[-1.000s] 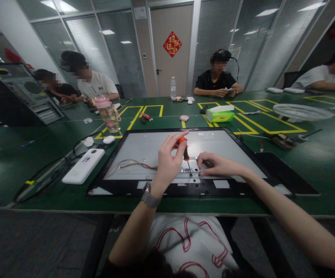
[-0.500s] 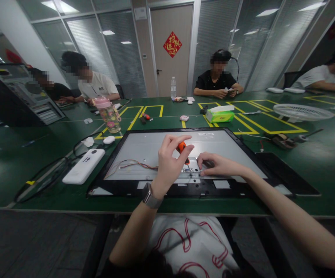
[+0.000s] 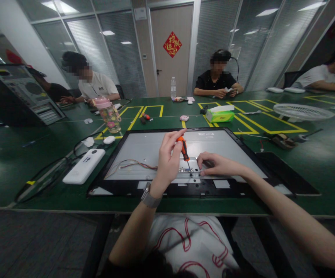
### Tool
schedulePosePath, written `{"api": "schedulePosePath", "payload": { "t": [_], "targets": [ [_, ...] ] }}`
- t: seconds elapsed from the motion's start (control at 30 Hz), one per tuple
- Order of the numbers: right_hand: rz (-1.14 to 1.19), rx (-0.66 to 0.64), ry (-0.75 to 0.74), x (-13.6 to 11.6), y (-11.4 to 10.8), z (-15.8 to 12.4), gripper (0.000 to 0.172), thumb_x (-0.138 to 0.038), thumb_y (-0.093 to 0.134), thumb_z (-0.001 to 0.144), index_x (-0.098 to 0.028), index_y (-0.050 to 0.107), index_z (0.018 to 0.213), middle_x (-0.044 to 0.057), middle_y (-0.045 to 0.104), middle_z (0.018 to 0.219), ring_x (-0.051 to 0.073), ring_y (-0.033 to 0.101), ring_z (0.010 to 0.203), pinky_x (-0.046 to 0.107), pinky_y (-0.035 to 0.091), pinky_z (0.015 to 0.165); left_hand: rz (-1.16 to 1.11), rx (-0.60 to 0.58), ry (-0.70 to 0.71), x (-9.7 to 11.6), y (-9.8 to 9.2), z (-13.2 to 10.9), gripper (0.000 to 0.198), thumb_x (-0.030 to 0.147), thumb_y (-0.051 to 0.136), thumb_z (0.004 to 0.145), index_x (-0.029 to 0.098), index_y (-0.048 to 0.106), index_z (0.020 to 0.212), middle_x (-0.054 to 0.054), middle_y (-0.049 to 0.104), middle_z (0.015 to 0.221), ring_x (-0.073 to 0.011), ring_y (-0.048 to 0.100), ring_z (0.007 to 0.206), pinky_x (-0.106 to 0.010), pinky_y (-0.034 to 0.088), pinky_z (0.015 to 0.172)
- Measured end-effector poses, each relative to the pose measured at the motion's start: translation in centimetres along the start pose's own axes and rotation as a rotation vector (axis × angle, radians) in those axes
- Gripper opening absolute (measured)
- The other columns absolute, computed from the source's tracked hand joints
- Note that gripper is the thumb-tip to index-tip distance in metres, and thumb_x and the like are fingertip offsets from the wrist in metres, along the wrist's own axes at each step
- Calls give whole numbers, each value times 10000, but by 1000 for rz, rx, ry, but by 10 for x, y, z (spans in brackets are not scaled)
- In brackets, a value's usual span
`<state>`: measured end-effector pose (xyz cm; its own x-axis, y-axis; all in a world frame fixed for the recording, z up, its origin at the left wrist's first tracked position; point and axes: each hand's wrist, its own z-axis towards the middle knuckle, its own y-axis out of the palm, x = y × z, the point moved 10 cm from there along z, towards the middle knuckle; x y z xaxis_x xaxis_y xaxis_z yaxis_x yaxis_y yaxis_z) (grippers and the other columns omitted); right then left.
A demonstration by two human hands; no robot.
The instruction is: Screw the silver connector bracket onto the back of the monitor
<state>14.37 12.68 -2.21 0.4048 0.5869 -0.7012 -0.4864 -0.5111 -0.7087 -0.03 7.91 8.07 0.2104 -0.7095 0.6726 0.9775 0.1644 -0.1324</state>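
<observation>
My left hand, with a watch on its wrist, is closed around the upper end of an orange and black screwdriver. The screwdriver leans slightly, its shaft pointing down to a small circuit board on the panel. The exact contact of the tip is too small to make out. Beside the board's right end, my right hand rests with thumb and fingers curled inward; what lies between them is hidden. Under both hands lies a flat display panel with a grey back and black frame. Thin coloured wires run left from the board.
Left of the panel are a white power bank, black cables and a pink-lidded bottle. A dark flat slab lies at the right. Beyond stand a green tissue pack and a white fan grille. Several people sit around the table.
My left hand has turned and shifted slightly left, its fingers drawn closer together. More of the screwdriver handle shows now. My right hand has stayed in place.
</observation>
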Motion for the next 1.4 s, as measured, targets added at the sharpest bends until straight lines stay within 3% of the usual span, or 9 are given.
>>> {"api": "schedulePosePath", "payload": {
  "t": [0.23,0.4,0.57,0.77,0.93,1.1,1.23,1.3,1.4],
  "targets": [
    [4,1,1,-3,-1,1,331,-523,690,805,-204,607,832,23,605,863,200,528,854,323,404,786,31,101,9,1,-8,0,197,240,673,854,216,710,1046,-24,612,901,-122,589,794,-259,499,763],
    [10,-3,12,-4,0,0,312,-500,690,809,-201,608,846,25,600,871,196,526,835,316,402,755,-29,11,-24,0,-2,1,298,225,443,974,220,669,1167,-54,620,968,-145,597,926,-302,493,866],
    [8,0,5,-5,-1,-1,300,-486,690,814,-200,604,844,24,602,867,198,527,848,314,398,766,-25,51,-63,-6,-5,1,197,254,628,881,223,713,1056,-36,602,938,-125,589,809,-261,510,753],
    [-9,-5,10,-2,0,0,299,-491,687,816,-204,609,849,24,601,864,191,524,821,312,404,746,-87,-18,-53,-2,2,1,286,215,481,951,223,674,1162,-57,639,1012,-143,614,915,-287,514,833],
    [-4,0,5,-2,-1,0,315,-502,692,810,-201,606,839,22,600,859,193,524,833,310,402,750,-129,15,-42,-1,0,0,194,228,674,839,228,728,1026,-34,624,916,-127,615,820,-247,531,738],
    [-8,-7,8,-3,0,0,315,-502,681,820,-198,604,850,24,594,861,188,518,814,307,398,724,-170,-30,-53,-2,4,1,229,234,533,937,226,715,1074,-57,684,990,-148,640,940,-291,528,848],
    [-6,-6,8,-3,0,0,328,-517,674,822,-198,604,853,21,591,860,187,518,817,305,398,729,-149,59,-57,-3,-5,0,143,246,651,863,212,737,972,-38,651,927,-126,630,809,-252,532,734],
    [-4,-1,7,-2,0,0,340,-529,679,814,-199,606,855,19,591,858,185,517,813,303,398,724,-113,80,-48,-2,-7,0,147,248,647,864,214,740,973,-43,647,948,-134,627,850,-251,529,749],
    [-6,0,11,0,0,0,343,-530,686,806,-199,608,852,20,589,853,180,509,789,297,394,699,-192,-30,-86,-6,5,0,248,241,520,936,222,708,1097,-57,678,999,-147,645,929,-282,529,839]
  ]
}}
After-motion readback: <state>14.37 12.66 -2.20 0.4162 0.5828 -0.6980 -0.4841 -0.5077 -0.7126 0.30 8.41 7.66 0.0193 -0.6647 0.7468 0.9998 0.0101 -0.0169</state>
